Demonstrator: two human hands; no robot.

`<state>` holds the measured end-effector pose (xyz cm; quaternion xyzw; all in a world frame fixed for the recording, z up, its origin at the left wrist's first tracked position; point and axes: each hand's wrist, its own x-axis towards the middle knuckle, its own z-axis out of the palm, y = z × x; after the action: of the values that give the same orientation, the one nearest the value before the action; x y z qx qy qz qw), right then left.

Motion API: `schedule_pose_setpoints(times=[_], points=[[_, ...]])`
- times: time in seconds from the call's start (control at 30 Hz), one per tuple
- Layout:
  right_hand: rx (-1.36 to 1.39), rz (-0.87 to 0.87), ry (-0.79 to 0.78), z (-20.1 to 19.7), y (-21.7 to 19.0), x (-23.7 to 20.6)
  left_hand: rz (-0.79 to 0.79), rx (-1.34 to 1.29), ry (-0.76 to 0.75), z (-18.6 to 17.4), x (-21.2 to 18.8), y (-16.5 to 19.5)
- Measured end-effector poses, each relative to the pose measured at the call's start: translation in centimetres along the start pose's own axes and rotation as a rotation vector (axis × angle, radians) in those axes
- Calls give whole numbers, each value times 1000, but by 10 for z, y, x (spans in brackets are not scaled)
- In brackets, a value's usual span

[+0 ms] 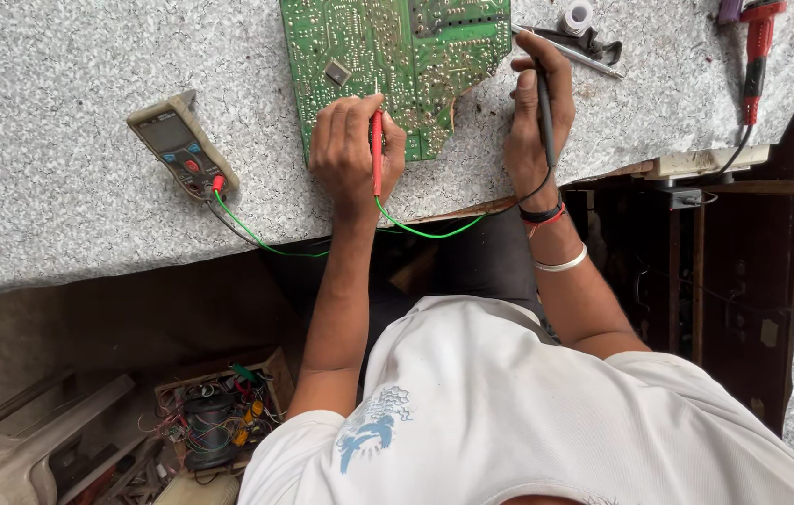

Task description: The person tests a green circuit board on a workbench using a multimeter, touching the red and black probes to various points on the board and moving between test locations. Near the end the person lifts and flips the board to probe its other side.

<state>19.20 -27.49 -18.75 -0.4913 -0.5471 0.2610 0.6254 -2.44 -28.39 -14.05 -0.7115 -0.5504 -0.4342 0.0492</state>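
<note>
A white T-shirt [509,411] with a blue print is seen closest to the lens, filling the lower middle; the shoulders are cut off by the bottom edge. At the lower left, a pale plastic chair [14,449] is only partly shown, and a wooden box of tangled wires and parts [214,421] is too cluttered to be made out piece by piece.

On the speckled grey surface [51,187], a multimeter [182,145] is laid face up at the left, with green and black leads running from its lower end over the near edge. Further right, the left hand [352,154] is curled shut around a red probe [377,154], which is held upright; its tip is set against the lower part of the green circuit board [397,65]. The board lies flat on the surface between the two hands, its top cut off by the frame. The exact point touched cannot be told.

The right hand [535,117] is closed around a black probe [544,117], pinched between thumb and fingers beside the board's right edge; whether its tip meets the board is hidden by the fingers. A dark band, a red thread and a silver bangle [560,262] are worn at that wrist.

Beyond, a roll of solder wire [576,17] and a red-handled tool [758,47] are laid near the far edge, the latter cut off at the top.
</note>
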Motion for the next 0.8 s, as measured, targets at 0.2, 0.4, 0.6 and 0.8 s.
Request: schedule_pose_setpoints(times=[0.2,0.4,0.6,0.8], points=[[3,36,-57,-3,2,-1,2,-7,-10,-1,0,-1],[63,54,-79,-3,-3,3,-31,-55,-74,-4,-3,1],[161,116,-40,-3,-6,4,5,-15,-208,13,7,7],[107,96,-45,-2,-10,1,20,124,-514,23,13,32]])
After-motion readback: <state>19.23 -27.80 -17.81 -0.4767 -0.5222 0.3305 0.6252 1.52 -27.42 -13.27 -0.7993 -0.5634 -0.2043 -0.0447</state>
